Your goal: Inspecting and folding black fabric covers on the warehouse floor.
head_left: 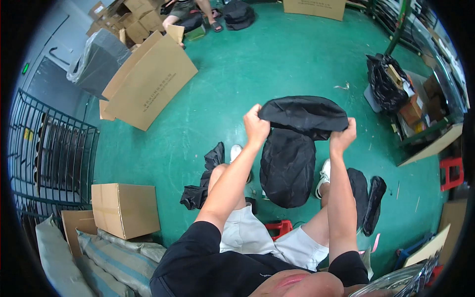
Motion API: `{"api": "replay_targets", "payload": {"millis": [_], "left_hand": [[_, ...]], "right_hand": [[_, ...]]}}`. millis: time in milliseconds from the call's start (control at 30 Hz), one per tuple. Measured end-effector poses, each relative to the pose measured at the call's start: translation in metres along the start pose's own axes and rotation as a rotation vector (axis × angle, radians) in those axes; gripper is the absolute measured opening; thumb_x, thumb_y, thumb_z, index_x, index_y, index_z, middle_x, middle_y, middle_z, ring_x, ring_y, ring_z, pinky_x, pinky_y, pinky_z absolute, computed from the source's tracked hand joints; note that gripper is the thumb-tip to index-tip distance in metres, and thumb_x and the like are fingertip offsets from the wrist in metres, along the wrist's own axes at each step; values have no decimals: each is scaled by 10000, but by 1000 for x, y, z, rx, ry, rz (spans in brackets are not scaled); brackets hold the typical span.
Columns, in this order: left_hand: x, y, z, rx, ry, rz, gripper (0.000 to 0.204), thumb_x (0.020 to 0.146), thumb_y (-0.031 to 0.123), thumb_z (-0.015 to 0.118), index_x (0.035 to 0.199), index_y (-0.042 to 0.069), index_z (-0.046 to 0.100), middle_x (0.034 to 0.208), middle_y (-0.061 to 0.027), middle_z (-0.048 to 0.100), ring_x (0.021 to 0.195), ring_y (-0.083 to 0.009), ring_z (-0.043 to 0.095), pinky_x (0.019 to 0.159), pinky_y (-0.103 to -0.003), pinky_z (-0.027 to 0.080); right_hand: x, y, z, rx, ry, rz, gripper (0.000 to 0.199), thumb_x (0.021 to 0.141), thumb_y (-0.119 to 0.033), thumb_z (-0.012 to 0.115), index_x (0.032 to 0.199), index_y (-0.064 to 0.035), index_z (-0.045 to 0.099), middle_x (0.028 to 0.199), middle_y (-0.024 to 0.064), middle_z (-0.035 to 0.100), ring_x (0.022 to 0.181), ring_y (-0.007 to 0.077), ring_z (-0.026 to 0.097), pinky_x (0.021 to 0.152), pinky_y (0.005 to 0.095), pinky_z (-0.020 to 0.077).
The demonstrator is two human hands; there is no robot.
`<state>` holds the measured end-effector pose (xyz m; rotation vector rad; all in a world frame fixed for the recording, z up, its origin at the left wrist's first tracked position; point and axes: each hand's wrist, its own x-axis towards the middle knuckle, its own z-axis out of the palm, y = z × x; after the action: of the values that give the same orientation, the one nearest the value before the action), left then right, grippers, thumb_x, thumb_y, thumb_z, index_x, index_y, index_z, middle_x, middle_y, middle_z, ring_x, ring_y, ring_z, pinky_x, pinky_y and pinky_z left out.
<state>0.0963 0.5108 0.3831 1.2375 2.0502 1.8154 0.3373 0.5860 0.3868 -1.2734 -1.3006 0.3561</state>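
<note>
A black fabric cover [303,112] with a rounded, gathered outline is stretched out in front of me. My left hand [256,124] is closed on its left end, and my right hand [343,136] grips its right end. Just below it, between my feet, lies a larger oval black fabric bundle [288,169], its far edge overlapped by the held cover. Crumpled black fabric [214,158] rests by my left leg. To the right of my right foot are a flat black piece [357,187] and a narrow folded black one [374,206].
An open cardboard carton [153,81] leans at the far left. Near left, a closed box [126,210] stands by woven sacks [116,257] and a metal rack [54,153]. Shelving and a black bag [388,81] are at right, with a red stool [451,173]. Another person sits far off.
</note>
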Motion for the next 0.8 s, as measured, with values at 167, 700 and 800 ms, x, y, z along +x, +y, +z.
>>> {"api": "replay_targets", "payload": {"millis": [167,700,800], "left_hand": [[2,-14,-2,-117,60,-97,212,823,165,618,832,-3,489,707,-152,545,647,-242,532,604,-380,421],[-17,4,13,326,159,-59,790,766,524,776,1216,-30,437,1215,-194,484,1205,-319,429,1021,-437,330],[-20,21,8,-57,-266,68,537,765,376,796,1057,11,533,1024,-127,554,986,-289,553,885,-408,438]], "right_hand": [[-12,12,15,326,-326,127,110,768,71,539,827,1,599,756,-34,571,741,79,493,653,262,424],[-32,-22,17,1095,-879,1047,511,1050,-398,270,1230,-18,559,1224,125,635,1104,253,608,961,418,446],[-27,-11,16,1068,-906,954,570,1050,-451,239,1236,-19,560,1208,125,644,1101,258,608,960,437,442]]}}
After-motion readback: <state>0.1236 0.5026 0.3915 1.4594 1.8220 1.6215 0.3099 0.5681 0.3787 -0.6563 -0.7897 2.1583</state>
